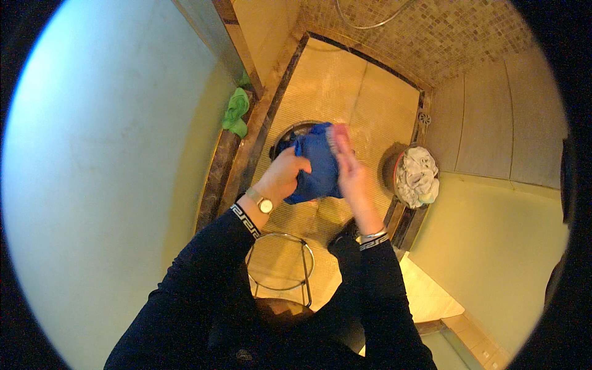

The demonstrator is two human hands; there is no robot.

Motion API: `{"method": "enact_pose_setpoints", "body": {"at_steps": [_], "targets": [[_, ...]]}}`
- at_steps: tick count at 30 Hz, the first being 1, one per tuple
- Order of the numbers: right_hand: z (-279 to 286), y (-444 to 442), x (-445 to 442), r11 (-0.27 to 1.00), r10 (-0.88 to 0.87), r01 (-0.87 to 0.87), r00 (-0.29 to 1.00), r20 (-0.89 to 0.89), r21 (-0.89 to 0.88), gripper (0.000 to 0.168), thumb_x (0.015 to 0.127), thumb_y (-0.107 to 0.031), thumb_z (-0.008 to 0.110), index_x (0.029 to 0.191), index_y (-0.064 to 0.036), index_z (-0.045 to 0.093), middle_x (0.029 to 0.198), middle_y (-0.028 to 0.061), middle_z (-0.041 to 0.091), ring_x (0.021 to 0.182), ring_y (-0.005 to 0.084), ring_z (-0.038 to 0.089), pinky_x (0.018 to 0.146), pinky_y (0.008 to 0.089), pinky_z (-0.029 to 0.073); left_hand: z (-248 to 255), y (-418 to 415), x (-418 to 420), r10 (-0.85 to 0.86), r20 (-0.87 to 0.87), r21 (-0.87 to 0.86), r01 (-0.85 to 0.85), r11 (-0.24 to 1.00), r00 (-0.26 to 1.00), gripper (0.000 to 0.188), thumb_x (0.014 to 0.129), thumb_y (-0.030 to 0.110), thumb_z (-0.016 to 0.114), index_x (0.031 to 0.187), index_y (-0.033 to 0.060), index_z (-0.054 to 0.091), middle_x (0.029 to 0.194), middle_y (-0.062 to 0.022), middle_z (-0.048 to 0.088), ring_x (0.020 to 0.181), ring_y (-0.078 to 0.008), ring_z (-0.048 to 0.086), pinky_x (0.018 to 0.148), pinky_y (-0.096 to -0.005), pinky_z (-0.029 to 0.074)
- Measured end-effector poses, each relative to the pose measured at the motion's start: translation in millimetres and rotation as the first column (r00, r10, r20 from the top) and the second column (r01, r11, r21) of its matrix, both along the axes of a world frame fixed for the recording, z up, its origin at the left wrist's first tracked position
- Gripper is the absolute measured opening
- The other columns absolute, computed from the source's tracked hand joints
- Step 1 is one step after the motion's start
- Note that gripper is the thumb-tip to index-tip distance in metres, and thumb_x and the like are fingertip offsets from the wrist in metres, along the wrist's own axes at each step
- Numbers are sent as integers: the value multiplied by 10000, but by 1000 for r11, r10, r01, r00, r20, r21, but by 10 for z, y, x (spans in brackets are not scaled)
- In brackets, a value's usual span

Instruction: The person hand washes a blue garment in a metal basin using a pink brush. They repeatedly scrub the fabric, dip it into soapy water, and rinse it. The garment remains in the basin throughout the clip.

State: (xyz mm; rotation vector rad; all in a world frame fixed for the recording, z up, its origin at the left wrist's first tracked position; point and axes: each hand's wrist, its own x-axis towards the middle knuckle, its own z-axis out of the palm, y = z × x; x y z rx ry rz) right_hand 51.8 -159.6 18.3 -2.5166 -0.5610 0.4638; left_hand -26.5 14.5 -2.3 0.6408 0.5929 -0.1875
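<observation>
My left hand (283, 174) grips a blue cloth (317, 159) by its left side, thumb on top of the fabric. In my right hand (354, 180) is a pink scrubbing brush (340, 138), a little blurred, its pale bristles turned toward the cloth's right edge. Whether the bristles touch the cloth I cannot tell. The blue cloth hangs over a round basin (280, 138) on the floor and covers most of it. Only the basin's rim and some dark contents show at the upper left.
To the right stands a bucket (397, 173) heaped with pale patterned cloth (417, 173). A green cloth (237, 111) lies on the dark stone ledge (221, 171) at left. A metal-framed stool (281, 287) is below me. A floor drain (424, 119) and shower hose (370, 27) are farther off.
</observation>
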Motion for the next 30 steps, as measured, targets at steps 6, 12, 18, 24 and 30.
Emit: {"method": "enact_pose_setpoints", "body": {"at_steps": [6,12,18,24,30], "targets": [[76,-35,-200,967,158,-188,972,173,170,405,969,-255,594,1372,-278,570,925,211,698,856,347,702,709,414,546,234,-34,18,-97,67,47,94,994,993,493,704,-124,586,1181,-2,604,1126,-107,668,1017,-251,648,910,-362,520],[81,-153,241,991,-129,128,992,-9,-22,410,987,-299,547,1396,-324,525,940,220,700,801,339,703,654,433,546,247,-78,15,-149,82,-47,153,987,985,492,720,-126,586,1191,15,593,1109,-81,666,1049,-219,635,935,-329,500],[7,15,-28,994,52,-48,998,-39,102,410,967,-279,607,1373,-310,562,1005,191,706,790,339,697,690,404,554,-308,-72,-79,-247,141,253,206,945,959,539,726,-107,568,1254,0,575,1162,-109,668,1023,-239,659,919,-370,526],[-573,-495,358,791,-303,506,812,-498,344,525,947,-271,639,1443,-201,480,991,76,688,710,196,642,576,311,502,88,-204,-26,-346,102,103,336,936,933,465,747,-86,579,1204,-7,615,1107,-110,694,981,-234,677,924,-366,532],[-414,-273,198,552,-326,782,521,-789,288,792,775,51,697,1478,-127,377,891,58,633,724,118,579,631,265,495,-113,-302,16,-283,-152,-266,236,935,947,355,957,306,591,1178,35,653,1163,-107,698,1006,-199,689,933,-362,533]]}}
